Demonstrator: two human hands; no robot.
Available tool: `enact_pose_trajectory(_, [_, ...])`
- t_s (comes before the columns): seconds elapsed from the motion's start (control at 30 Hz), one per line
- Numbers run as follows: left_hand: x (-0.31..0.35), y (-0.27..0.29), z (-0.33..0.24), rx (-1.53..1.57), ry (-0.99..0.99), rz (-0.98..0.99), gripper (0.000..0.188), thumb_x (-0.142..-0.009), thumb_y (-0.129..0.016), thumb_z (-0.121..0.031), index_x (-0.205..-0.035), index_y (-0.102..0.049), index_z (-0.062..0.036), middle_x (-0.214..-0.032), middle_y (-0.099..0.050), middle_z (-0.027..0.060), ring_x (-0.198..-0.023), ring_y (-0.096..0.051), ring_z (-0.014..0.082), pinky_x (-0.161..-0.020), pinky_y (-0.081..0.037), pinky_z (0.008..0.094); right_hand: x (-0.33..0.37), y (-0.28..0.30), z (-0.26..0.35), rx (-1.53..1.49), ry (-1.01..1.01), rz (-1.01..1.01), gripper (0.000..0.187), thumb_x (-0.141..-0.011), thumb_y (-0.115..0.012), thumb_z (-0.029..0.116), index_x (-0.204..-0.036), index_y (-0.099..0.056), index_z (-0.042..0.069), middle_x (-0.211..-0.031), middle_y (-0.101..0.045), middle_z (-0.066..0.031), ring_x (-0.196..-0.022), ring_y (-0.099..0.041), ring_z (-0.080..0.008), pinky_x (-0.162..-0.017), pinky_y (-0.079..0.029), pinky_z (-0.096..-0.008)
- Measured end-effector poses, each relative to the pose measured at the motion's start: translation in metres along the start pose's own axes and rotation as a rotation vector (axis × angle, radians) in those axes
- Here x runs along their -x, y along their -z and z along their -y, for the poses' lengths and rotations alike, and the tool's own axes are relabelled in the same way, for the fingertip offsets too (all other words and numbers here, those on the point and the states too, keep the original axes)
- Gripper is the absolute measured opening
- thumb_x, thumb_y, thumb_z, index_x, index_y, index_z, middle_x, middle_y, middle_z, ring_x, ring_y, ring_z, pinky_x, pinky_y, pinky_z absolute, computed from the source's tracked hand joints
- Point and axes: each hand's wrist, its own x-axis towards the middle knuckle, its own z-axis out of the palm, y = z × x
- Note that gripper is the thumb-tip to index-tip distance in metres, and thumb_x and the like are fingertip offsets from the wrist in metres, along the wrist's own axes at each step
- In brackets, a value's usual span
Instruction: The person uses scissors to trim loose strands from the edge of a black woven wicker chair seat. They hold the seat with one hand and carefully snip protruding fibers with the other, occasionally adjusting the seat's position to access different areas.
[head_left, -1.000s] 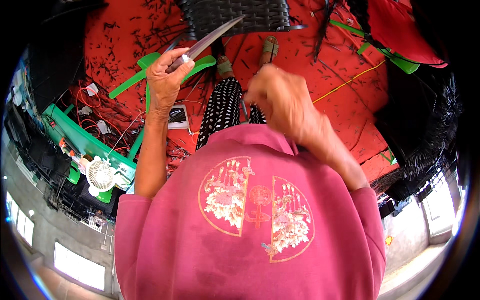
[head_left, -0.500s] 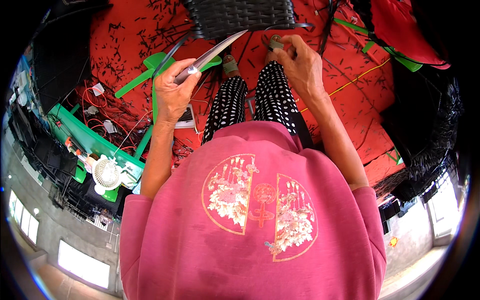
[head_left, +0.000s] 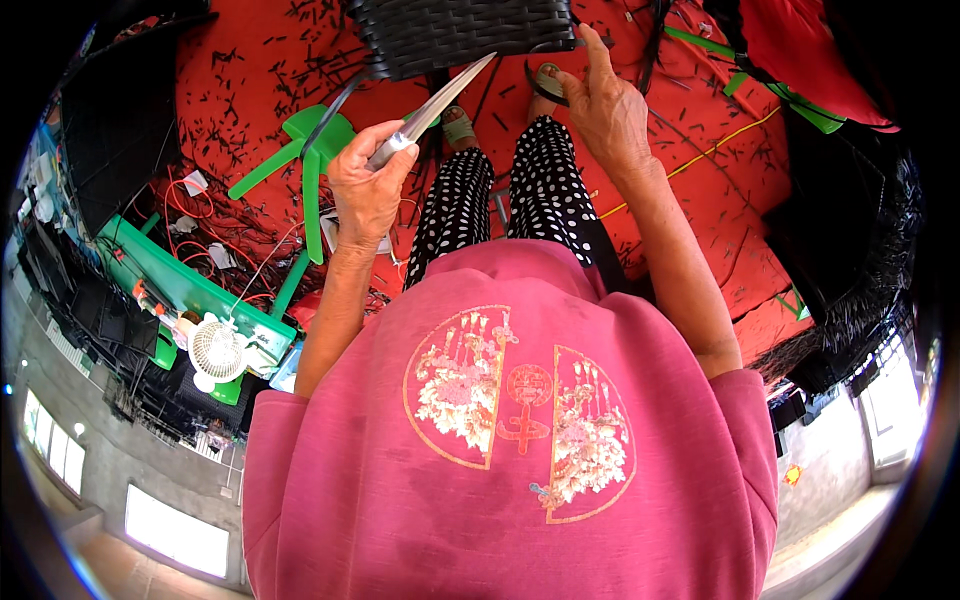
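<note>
Tapered silvery blade (head_left: 452, 90), greyish handle (head_left: 388, 150) gripped by left fingers (head_left: 372, 136); right fingers (head_left: 597, 52): hold unclear.

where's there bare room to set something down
Barest, though lightly littered: red floor between the right forearm, the yellow cord and the dark mass. Crowded: the floor beyond the green legs, thick with black scraps.

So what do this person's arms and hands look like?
The bare, ungloved left hand and bare, ungloved right hand have slim, uncovered forearms, with nothing visible worn at the wrists. Short, plain raspberry-pink fabric sleeves end where the forearms begin.
</note>
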Motion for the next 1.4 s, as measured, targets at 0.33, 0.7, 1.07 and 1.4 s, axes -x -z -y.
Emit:
enact_pose_trajectory(0.33, [0.01, -0.02, 0.008, 0.17, 0.089, -0.101, 0.025, -0.079, -0.068, -0.001, -0.103, -0.063, 0.003, -0.078, -0.062, -0.0009, -0.063, -0.051, 0.0026, -0.058, -0.041, 0.0165, -0.018, -0.018, -0.007, -0.265, -0.12, 0.08, 0.067, -0.091, -0.048, 0.05, -0.137, -0.031, 0.005, -0.069, -0.062, -0.0164, -0.07, -0.063, -0.0353, -0.062, -0.047, -0.043])
enact_pose_trajectory(0.7, [0.001, -0.032, -0.001, 0.21, 0.023, -0.177, 0.022, -0.079, -0.068, -0.001, -0.1, -0.064, 0.003, -0.079, -0.062, 0.0001, -0.066, -0.054, 0.0034, -0.059, -0.044, 0.0159, -0.025, -0.037, -0.019, -0.227, -0.197, 0.177, 0.06, -0.089, -0.043, 0.057, -0.119, -0.038, 0.006, -0.085, -0.063, -0.0241, -0.085, -0.06, -0.0433, -0.07, -0.046, -0.0474])
enact_pose_trajectory(1.07, [0.028, -0.047, -0.017, -0.03, -0.04, -0.272, 0.024, -0.082, -0.067, -0.005, -0.102, -0.062, 0.0061, -0.081, -0.064, 0.0079, -0.069, -0.057, 0.0089, -0.061, -0.048, 0.0227, -0.022, -0.033, -0.016, -0.277, -0.207, 0.192, 0.058, -0.09, -0.043, 0.057, -0.122, -0.036, 0.009, -0.083, -0.063, -0.0205, -0.082, -0.061, -0.0423, -0.069, -0.046, -0.0477])
enact_pose_trajectory(1.4, [0.037, -0.054, -0.018, -0.13, -0.112, -0.283, 0.023, -0.081, -0.065, -0.003, -0.103, -0.061, 0.0061, -0.083, -0.066, 0.0134, -0.07, -0.061, 0.014, -0.062, -0.05, 0.0261, -0.022, -0.037, -0.021, -0.283, -0.217, 0.168, 0.065, -0.088, -0.04, 0.062, -0.126, -0.035, 0.009, -0.078, -0.063, -0.0192, -0.079, -0.061, -0.0419, -0.071, -0.045, -0.0466])
